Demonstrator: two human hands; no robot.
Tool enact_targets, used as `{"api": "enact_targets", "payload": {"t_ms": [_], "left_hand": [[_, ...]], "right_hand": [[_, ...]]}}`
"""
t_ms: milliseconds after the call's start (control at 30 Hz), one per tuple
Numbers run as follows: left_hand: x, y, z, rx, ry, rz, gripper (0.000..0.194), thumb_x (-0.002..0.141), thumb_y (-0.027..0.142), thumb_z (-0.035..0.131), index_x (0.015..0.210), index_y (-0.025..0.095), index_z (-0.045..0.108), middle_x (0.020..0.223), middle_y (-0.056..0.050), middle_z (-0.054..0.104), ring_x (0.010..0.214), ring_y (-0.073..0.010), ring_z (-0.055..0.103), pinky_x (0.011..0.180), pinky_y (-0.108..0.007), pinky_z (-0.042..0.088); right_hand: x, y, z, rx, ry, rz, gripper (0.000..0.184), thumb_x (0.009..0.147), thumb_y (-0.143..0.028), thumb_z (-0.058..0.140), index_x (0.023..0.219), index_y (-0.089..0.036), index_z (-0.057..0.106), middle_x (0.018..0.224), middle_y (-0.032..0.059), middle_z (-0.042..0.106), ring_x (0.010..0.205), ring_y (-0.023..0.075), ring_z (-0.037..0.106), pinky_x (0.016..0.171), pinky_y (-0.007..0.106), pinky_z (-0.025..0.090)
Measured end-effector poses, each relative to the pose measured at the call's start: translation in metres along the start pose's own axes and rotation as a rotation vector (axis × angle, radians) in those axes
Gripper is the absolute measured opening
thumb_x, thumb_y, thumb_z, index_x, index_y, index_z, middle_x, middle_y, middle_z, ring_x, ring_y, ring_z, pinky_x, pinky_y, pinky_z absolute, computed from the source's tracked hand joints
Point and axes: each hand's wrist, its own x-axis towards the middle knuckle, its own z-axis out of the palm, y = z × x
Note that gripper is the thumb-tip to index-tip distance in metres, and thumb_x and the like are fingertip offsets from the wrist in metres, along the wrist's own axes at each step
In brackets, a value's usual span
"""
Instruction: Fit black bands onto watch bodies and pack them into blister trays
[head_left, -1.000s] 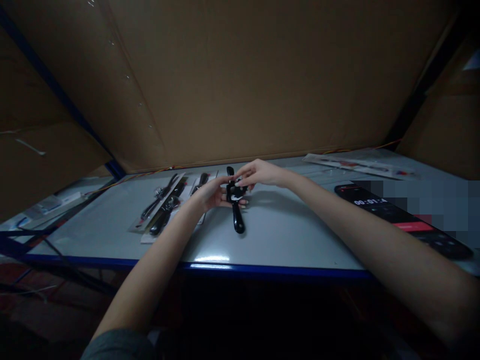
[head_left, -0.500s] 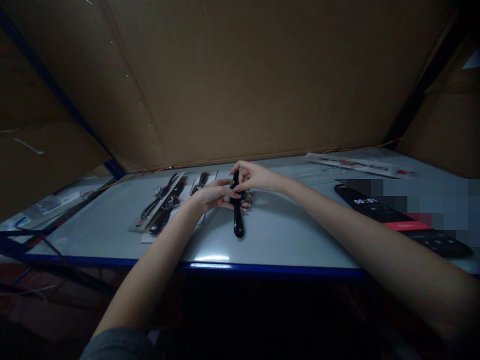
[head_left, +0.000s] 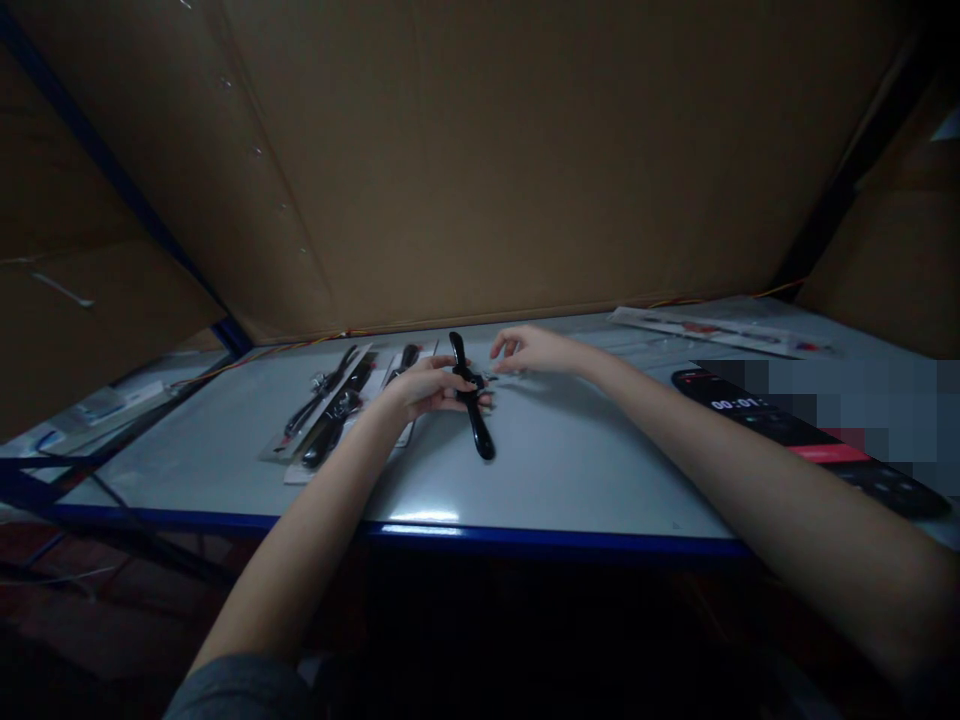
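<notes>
A glossy black watch strap lies on the white tabletop, tilted, with its upper end pointing away from me. My left hand grips its middle, fingers curled over the strap, and part of the strap is hidden there. My right hand sits just to the right, fingers loosely apart, holding nothing and not touching the strap. A small shiny part may lie between the two hands, too small to name. Left of my left hand lie black straps in clear packaging.
A black phone showing a timer lies at the right, partly blurred out. A long printed paper strip lies at the back. Cardboard sheets line the rear and sides. The table's front edge is blue, and thin wires run along the back.
My right hand has let go of the strap and moved right. The strap now tilts, with its lower end swung rightward, and stays in my left hand.
</notes>
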Motion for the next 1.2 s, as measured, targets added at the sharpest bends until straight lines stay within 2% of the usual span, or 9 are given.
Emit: {"api": "enact_targets", "payload": {"t_ms": [100,200,267,467,633,767,867,1033,1200], "left_hand": [[0.0,0.0,-0.001,-0.002,0.021,0.003,0.045,0.07,-0.01,0.053,0.111,0.007,0.043,0.093,-0.019,0.065,0.077,-0.0252,0.068,0.076,-0.042,0.054],[0.0,0.0,-0.002,0.016,0.038,0.011,0.05,0.069,-0.012,0.054,0.113,0.007,0.043,0.092,-0.019,0.066,0.077,-0.0252,0.068,0.076,-0.04,0.054],[0.0,0.0,-0.002,0.021,0.045,0.013,0.051,0.068,-0.012,0.054,0.114,0.007,0.044,0.091,-0.018,0.066,0.076,-0.0251,0.068,0.074,-0.039,0.055],[-0.002,0.0,0.001,0.027,0.075,0.022,0.045,0.068,-0.012,0.053,0.107,0.008,0.043,0.092,-0.019,0.066,0.075,-0.0256,0.069,0.074,-0.041,0.055],[-0.002,0.0,0.001,0.045,0.072,0.029,0.041,0.069,-0.012,0.052,0.103,0.007,0.044,0.092,-0.018,0.065,0.074,-0.0247,0.069,0.077,-0.043,0.054],[-0.001,0.0,0.0,0.035,0.049,0.038,0.038,0.068,-0.012,0.053,0.1,0.008,0.047,0.091,-0.016,0.065,0.074,-0.025,0.069,0.077,-0.044,0.053],[-0.001,0.0,0.0,0.023,0.043,0.034,0.042,0.067,-0.011,0.054,0.103,0.009,0.046,0.089,-0.015,0.066,0.074,-0.0254,0.069,0.076,-0.043,0.054],[-0.001,0.001,0.002,0.039,0.09,0.018,0.056,0.066,-0.012,0.053,0.116,0.008,0.037,0.086,-0.016,0.066,0.073,-0.0258,0.069,0.073,-0.04,0.055],[-0.002,0.002,0.004,0.043,0.104,0.012,0.065,0.066,-0.013,0.054,0.122,0.006,0.03,0.085,-0.016,0.067,0.072,-0.0259,0.069,0.068,-0.037,0.056]], "right_hand": [[0.0,0.003,0.008,-0.164,0.008,-0.096,0.031,0.067,-0.031,0.068,0.093,-0.015,0.062,0.078,0.0038,0.06,0.067,0.0136,0.053,0.058,0.023,0.038],[0.002,0.005,0.017,-0.287,0.049,-0.186,0.023,0.069,-0.031,0.065,0.087,-0.017,0.063,0.077,0.004,0.058,0.071,0.0145,0.052,0.06,0.023,0.036],[0.003,0.005,0.021,-0.305,0.061,-0.192,0.018,0.069,-0.028,0.064,0.082,-0.016,0.061,0.077,0.0037,0.058,0.07,0.0138,0.052,0.059,0.023,0.035],[0.002,0.004,0.019,-0.178,0.142,-0.102,0.015,0.066,-0.017,0.063,0.079,-0.016,0.057,0.067,-0.0004,0.059,0.062,0.0113,0.052,0.054,0.021,0.035],[0.004,-0.008,0.011,-0.001,0.241,-0.066,0.018,0.067,-0.017,0.063,0.085,-0.013,0.063,0.066,0.003,0.062,0.061,0.0128,0.057,0.056,0.023,0.041],[0.003,-0.022,0.009,0.291,0.185,-0.131,0.016,0.063,-0.023,0.068,0.074,-0.012,0.065,0.069,0.0051,0.065,0.065,0.0141,0.06,0.063,0.026,0.047],[0.0,-0.031,0.012,0.388,0.114,-0.167,0.016,0.058,-0.022,0.071,0.071,-0.014,0.066,0.069,0.0035,0.066,0.066,0.0142,0.061,0.064,0.027,0.048],[-0.003,-0.037,0.015,0.204,0.085,-0.241,0.013,0.059,-0.022,0.069,0.069,-0.014,0.068,0.068,0.0025,0.066,0.066,0.0138,0.059,0.063,0.026,0.046],[-0.005,-0.038,0.017,0.156,0.061,-0.213,0.013,0.06,-0.02,0.068,0.071,-0.014,0.068,0.066,0.0018,0.064,0.064,0.0126,0.056,0.06,0.024,0.043]]}}
